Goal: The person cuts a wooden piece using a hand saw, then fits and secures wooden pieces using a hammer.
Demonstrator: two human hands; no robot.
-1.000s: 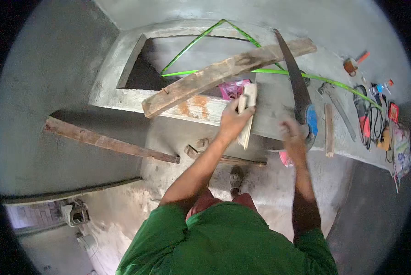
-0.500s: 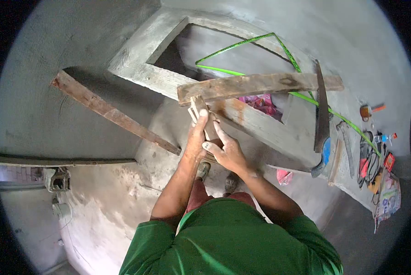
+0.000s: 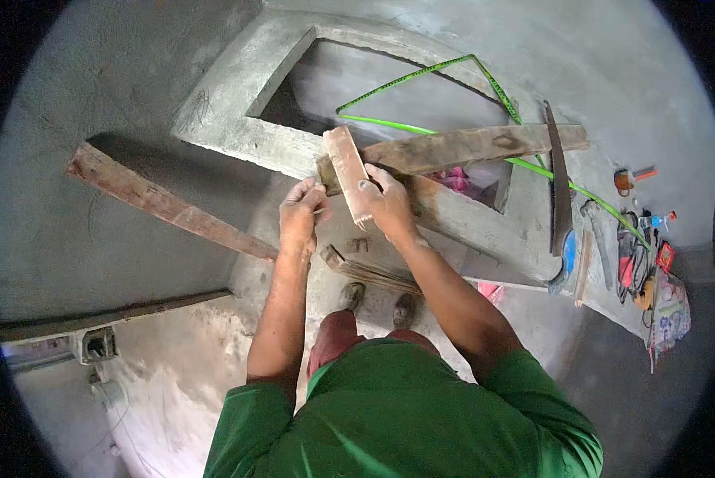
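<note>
Right hand [image 3: 391, 207] holds short wooden piece [image 3: 345, 169].

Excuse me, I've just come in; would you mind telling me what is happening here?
A person in a green shirt is holding a short piece of wood in the right hand. The left hand is close beside it, fingers curled; whether it holds anything is unclear. Beyond, a long plank lies over the concrete ledge, with a saw crossing it.
</note>
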